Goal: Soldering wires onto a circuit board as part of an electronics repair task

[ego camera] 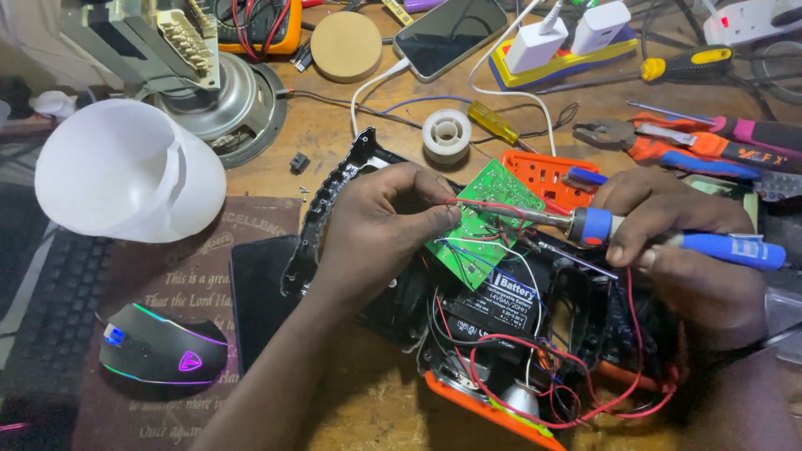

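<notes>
The left hand (380, 230) pinches a red wire (489, 207) against the green circuit board (484, 221), mid-worktop. The right hand (677, 250) is closed around a blue soldering iron (618, 230), tip on the board. Solder spool (446, 135) and pliers (660, 142) crowd the far edge; a white plastic dome (125, 171) sits left.

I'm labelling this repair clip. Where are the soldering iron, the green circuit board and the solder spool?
soldering iron (702, 245), head view, on its blue handle.
green circuit board (493, 188), head view, on its upper face.
solder spool (446, 136), head view, on its white top flange.
</notes>
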